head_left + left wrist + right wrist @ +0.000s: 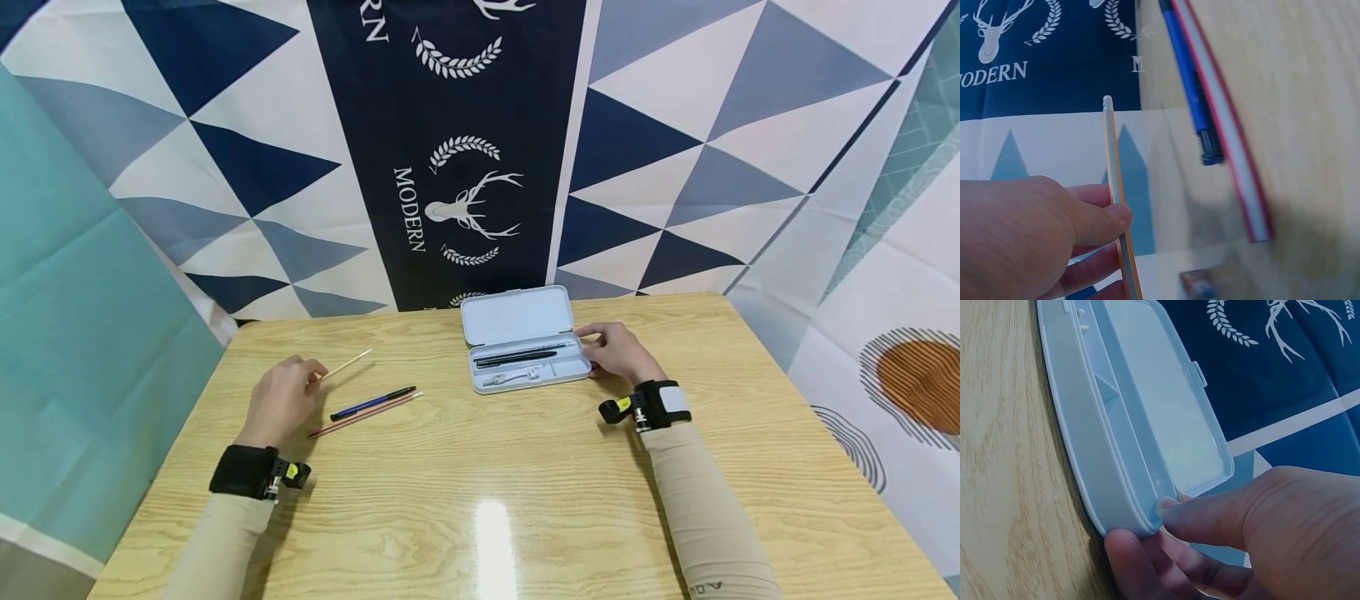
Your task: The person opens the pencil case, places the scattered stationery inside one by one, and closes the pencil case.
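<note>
My left hand (279, 402) pinches an orange-and-grey striped pencil (1114, 156) between thumb and fingers, its white end pointing away from the hand. To the right of this hand lie a blue pen (372, 403) and a red-and-white striped pencil (367, 415), side by side. A pale blue pencil case (573, 367) stands with its lid raised at the back of the table. Dark pens (516, 359) and a small white-and-grey piece (513, 377) lie inside it. My right hand (621, 352) grips the case's right end, thumb over the rim and fingers outside.
The wooden table (420, 500) ends at a patterned cloth backdrop (480, 167) just behind the case. A teal cloth (82, 317) borders the left side. Each wrist wears a black strap (663, 403) with a small camera.
</note>
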A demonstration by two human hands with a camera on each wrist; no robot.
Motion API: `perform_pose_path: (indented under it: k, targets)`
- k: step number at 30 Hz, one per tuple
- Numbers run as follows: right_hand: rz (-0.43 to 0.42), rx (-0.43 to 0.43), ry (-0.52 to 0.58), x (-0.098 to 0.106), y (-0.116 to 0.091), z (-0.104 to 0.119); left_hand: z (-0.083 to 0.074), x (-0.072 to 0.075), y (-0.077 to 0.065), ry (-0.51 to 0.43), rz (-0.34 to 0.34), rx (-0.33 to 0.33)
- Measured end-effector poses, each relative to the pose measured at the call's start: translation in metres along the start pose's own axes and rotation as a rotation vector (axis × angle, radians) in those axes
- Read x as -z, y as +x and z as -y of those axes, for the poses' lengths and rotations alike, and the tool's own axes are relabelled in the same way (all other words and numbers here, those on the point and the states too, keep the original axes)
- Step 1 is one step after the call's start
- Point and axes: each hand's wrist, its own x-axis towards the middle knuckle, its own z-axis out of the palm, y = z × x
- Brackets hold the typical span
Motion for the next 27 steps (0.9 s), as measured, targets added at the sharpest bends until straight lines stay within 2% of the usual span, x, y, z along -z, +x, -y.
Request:
perform_pose_path:
  k: [5, 11, 19, 27]
  targets:
    - [-0.005, -0.003, 0.003, -0.001, 0.000, 0.000, -0.003, 0.009, 0.003, -0.016, -0.021, -0.020]
    - [-0.005, -0.008, 0.001, -0.001, -0.001, 0.001, -0.004, 0.013, 0.005, -0.017, -0.015, -0.013]
    - [0.000, -0.014, 0.005, 0.000, 0.001, 0.001, -0.005, 0.012, 0.009, -0.010, -0.001, -0.019]
    - [-0.002, -0.014, -0.001, 0.000, -0.001, 0.003, -0.012, 0.010, 0.015, -0.004, 0.001, -0.053]
